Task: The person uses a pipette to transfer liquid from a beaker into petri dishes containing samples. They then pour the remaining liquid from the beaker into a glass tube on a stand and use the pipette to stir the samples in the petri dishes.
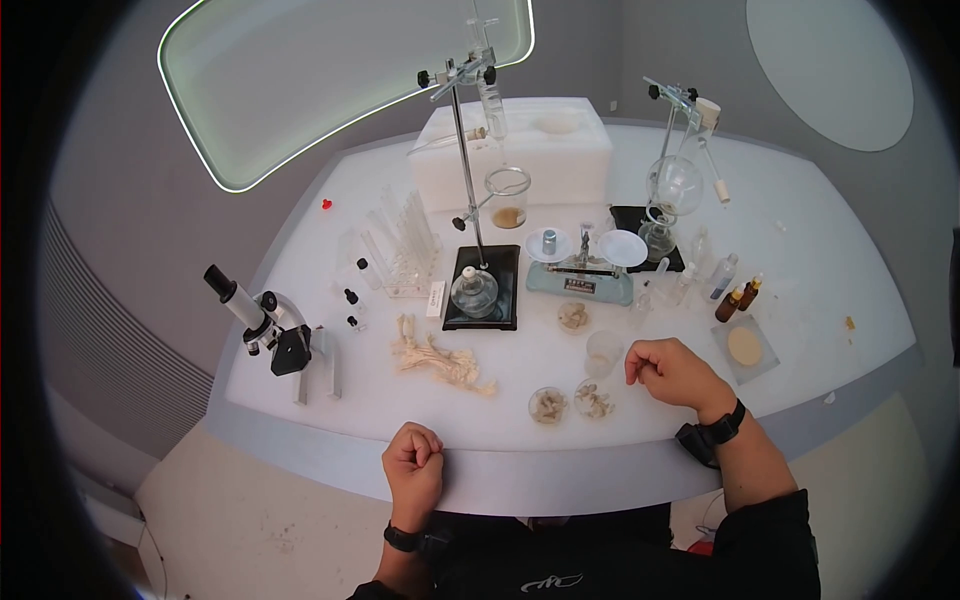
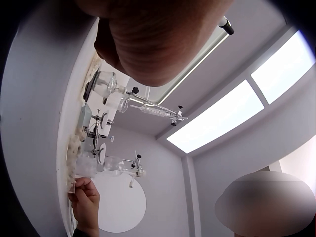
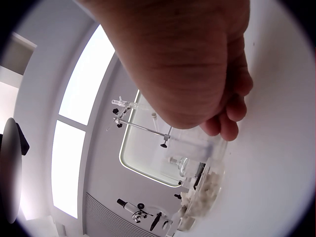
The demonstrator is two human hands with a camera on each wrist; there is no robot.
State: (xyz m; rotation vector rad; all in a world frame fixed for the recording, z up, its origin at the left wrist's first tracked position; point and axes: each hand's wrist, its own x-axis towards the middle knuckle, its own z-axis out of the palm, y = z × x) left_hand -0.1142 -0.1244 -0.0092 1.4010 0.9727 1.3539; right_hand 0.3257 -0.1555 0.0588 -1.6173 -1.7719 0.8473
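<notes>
At the table's front edge my left hand (image 1: 413, 468) rests with its fingers loosely curled, nothing visible in it. My right hand (image 1: 682, 378) is just right of a clear beaker (image 1: 603, 353), fingers also loosely curled; no held object shows. In the right wrist view its fingertips (image 3: 228, 129) bend inward over the white surface. Left of this hand are a round dish of pale pieces (image 1: 594, 400), a second such dish (image 1: 549, 406) and a third one (image 1: 574, 318) farther back. A pale, branching dried piece (image 1: 440, 362) lies between the hands.
A microscope (image 1: 268, 325) stands at the left, beside test tubes (image 1: 408, 235). Behind are a burner (image 1: 474, 292) under a stand, a balance (image 1: 580, 284), a white foam block (image 1: 560, 165) and a flask (image 1: 676, 186). Brown bottles (image 1: 730, 304) and a square plate (image 1: 745, 347) lie right.
</notes>
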